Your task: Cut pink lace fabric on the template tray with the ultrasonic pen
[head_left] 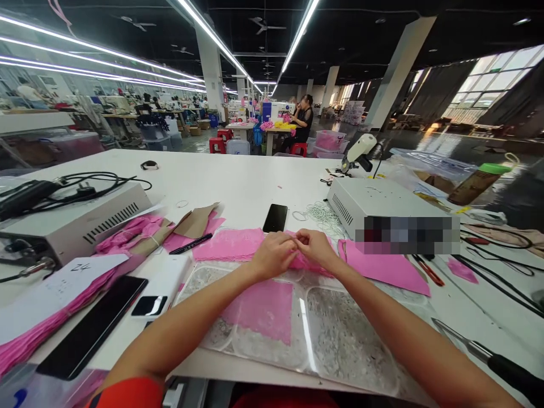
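Left hand (pixel 276 255) and right hand (pixel 314 248) meet at the fingertips, fingers curled narrow; can't tell if they pinch anything. Pink fabric strips (pixel 229 245) run under the grip and out to its left; a pink mesh piece (pixel 272 309) sits nearer the body. Best handled with a light pinch, edges flat, forearms off the mesh. Black smartphone (pixel 276 216) just beyond the grip: mind the knuckles.

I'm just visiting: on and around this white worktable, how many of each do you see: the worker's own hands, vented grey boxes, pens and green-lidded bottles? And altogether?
Hands: 2 (left hand, right hand)
Vented grey boxes: 2 (left box, right box)
Pens: 1 (black pen)
Green-lidded bottles: 1 (brown bottle)
Total: 6
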A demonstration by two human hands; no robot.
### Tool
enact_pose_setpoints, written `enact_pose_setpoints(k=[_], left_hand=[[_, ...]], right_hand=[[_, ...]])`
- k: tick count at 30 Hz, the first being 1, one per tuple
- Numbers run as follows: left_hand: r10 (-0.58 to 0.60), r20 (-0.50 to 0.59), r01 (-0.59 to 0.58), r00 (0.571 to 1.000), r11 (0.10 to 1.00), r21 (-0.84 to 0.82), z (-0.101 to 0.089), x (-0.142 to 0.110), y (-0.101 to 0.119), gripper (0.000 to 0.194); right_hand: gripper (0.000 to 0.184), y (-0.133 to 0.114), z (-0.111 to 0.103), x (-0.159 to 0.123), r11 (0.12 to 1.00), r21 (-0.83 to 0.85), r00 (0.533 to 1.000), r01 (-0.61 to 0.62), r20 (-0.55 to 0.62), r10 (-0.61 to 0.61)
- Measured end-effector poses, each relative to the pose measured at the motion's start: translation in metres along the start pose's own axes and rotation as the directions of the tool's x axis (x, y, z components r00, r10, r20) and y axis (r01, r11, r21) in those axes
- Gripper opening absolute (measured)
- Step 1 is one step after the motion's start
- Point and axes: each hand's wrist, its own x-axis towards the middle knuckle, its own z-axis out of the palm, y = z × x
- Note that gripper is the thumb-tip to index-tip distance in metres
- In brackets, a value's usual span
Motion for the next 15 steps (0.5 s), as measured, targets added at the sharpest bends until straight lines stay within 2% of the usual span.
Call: enact_pose_setpoints(k=[3, 7, 11, 13, 15], left_hand=[[0.005, 0.042, -0.005, 0.999, 1.000, 0.001, 0.005, -0.008, 0.000, 0.016], [-0.120, 0.009, 0.120, 0.993, 0.992, 0.035, 0.008, -0.004, 0.010, 0.033], [-0.221, -0.009, 0.222, 0.975, 0.974, 0.051, 0.020, 0.019, 0.038, 0.053], [-0.255, -0.006, 0.255, 0.967, 0.966, 0.050, 0.031, 0.034, 0.052, 0.052], [-0.272, -0.006, 0.272, 0.962, 0.961, 0.046, 0.042, 0.046, 0.063, 0.042]], right_hand=[[0.013, 0.000, -0.012, 0.005, 0.998, 0.037, 0.996, -0.060, -0.062, 0.062], [0.005, -0.004, -0.028, 0.008, 0.985, 0.123, 0.983, -0.122, -0.123, 0.138], [0.005, -0.009, -0.041, 0.007, 0.966, 0.211, 0.966, -0.146, -0.181, 0.186], [0.005, -0.012, -0.051, 0.005, 0.957, 0.251, 0.952, -0.148, -0.227, 0.207], [0.009, -0.014, -0.067, 0.000, 0.947, 0.286, 0.927, -0.145, -0.296, 0.231]])
